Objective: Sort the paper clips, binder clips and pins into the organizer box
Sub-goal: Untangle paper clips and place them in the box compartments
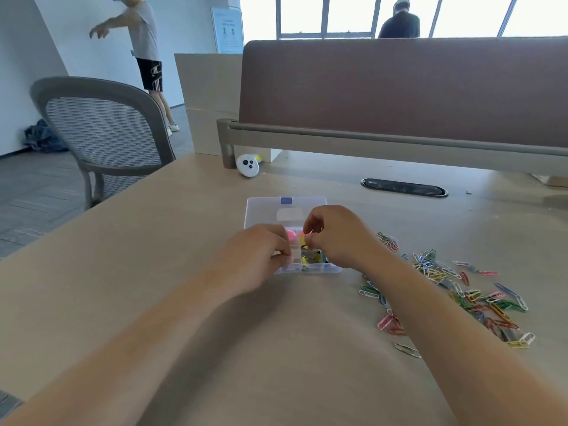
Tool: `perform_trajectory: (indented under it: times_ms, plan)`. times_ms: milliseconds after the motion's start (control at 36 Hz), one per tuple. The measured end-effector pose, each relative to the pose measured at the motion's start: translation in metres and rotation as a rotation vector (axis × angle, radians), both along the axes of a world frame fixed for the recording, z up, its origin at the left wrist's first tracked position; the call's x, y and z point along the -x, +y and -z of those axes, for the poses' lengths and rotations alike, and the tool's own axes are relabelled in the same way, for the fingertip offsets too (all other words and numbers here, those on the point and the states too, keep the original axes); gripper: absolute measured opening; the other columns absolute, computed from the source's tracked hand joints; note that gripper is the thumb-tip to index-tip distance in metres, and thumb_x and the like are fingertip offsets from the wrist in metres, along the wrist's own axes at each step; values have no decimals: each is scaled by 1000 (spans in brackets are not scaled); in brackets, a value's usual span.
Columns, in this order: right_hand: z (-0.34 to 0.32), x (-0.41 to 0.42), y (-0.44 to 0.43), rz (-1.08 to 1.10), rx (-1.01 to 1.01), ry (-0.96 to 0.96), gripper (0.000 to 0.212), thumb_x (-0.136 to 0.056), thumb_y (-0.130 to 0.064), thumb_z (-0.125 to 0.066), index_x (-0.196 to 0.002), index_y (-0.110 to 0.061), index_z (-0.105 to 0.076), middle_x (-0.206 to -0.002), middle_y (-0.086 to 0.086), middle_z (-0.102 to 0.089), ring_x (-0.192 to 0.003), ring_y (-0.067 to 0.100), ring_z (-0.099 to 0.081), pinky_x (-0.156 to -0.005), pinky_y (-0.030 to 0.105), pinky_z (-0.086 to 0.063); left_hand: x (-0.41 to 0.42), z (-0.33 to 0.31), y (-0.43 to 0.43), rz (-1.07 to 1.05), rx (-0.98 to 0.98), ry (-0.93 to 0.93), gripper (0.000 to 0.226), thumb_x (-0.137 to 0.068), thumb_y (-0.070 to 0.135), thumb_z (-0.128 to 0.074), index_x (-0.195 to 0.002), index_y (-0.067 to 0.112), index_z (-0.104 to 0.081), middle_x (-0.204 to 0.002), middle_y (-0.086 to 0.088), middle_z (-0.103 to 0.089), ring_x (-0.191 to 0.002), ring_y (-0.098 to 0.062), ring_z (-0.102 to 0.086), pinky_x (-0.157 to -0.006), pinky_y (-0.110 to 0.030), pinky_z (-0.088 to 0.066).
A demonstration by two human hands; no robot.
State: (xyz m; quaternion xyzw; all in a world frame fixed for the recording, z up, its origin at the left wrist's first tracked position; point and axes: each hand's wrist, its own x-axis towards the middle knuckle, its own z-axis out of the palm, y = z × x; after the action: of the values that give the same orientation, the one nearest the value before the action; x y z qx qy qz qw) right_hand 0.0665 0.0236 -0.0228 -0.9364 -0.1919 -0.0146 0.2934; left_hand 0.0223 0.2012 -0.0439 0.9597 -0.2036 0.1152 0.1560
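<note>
A clear plastic organizer box (333, 268) lies on the table with its lid (264, 210) folded back. Both hands hover over its compartments. My left hand (261, 255) has its fingers curled at the box's left front, pinching something small and pale that I cannot make out. My right hand (335, 235) pinches a small yellow binder clip (302, 240) above the middle compartments. Pink round pins (290, 234) show between the hands, and dark and yellow clips (310, 260) lie in a front compartment. Several colourful paper clips (455, 290) are scattered to the right.
A white controller (247, 165) lies at the back by the divider post. A black cable grommet (404, 187) is set in the table behind the box. A brown desk divider (399, 87) bounds the far side. A grey chair (101, 133) stands left. Two people stand in the background.
</note>
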Motion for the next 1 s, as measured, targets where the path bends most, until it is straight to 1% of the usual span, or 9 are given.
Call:
perform_trajectory:
  times_ms: [139, 250, 361, 444, 528, 639, 750, 861, 1000]
  plan:
    - [1, -1, -1, 25, -10, 11, 12, -84, -16, -64, -82, -28, -63, -84, -8, -61, -75, 11, -58, -60, 25, -44, -1, 2, 0, 31, -21, -5, 14, -90, 21, -61, -85, 18, -73, -85, 19, -52, -85, 8, -37, -63, -4, -25]
    - [2, -1, 0, 31, -6, 24, 19, -83, -11, -58, -83, -29, -62, -88, -7, -61, -76, 12, -59, -61, 27, -47, -1, 1, -1, 15, 19, 6, 16, -91, 24, -60, -84, 18, -72, -86, 17, -56, -79, 3, -46, -62, -8, -31]
    - [1, 1, 1, 30, -32, 39, 20, -84, -9, -57, -84, -28, -63, -87, -7, -63, -76, 15, -61, -65, 31, -52, 1, -6, -6, -76, 158, -56, 13, -92, 30, -59, -85, 23, -68, -85, 10, -60, -77, -9, -55, -67, -27, -44]
    - [-1, 3, 4, 16, -71, 60, 19, -84, -7, -60, -84, -26, -64, -84, -5, -64, -71, 11, -61, -59, 24, -46, 0, -11, -9, -160, 284, -38, 3, -90, 31, -63, -91, 28, -64, -87, 13, -62, -77, -6, -57, -67, -26, -47]
    - [-2, 7, 8, -2, -98, 83, 17, -83, -5, -64, -84, -22, -64, -81, -2, -66, -63, 6, -58, -53, 18, -37, 1, -11, -10, -164, 277, 19, 7, -87, 31, -65, -93, 30, -61, -88, 13, -61, -77, -7, -58, -67, -27, -48]
    - [-3, 10, 10, -3, -118, 101, 13, -81, -6, -68, -86, -18, -66, -83, 2, -69, -66, 10, -60, -57, 21, -42, 5, -10, -10, -164, 244, 24, 11, -86, 32, -67, -94, 28, -61, -81, 9, -59, -72, -9, -56, -60, -24, -41]
    - [-3, 13, 13, 2, -169, 129, 13, -79, -4, -68, -84, -15, -68, -81, 2, -70, -73, 18, -65, -67, 29, -51, 5, -7, -8, -163, 249, -7, 12, -85, 27, -68, -94, 26, -60, -84, 7, -58, -76, -11, -56, -63, -26, -42]
    - [-5, 16, 15, 3, -226, 168, 15, -79, -2, -66, -80, -17, -68, -82, 2, -71, -77, 22, -65, -72, 34, -52, 5, -5, -6, -165, 263, -6, 8, -84, 25, -67, -88, 29, -61, -82, 8, -59, -74, -10, -56, -64, -27, -44]
    - [-6, 16, 13, 21, -261, 180, 4, -80, -9, -69, -80, -13, -69, -80, 3, -70, -70, 20, -64, -66, 31, -51, 7, -7, -4, -146, 223, -34, 2, -87, 24, -65, -88, 25, -67, -80, 8, -59, -73, -10, -54, -65, -28, -45]
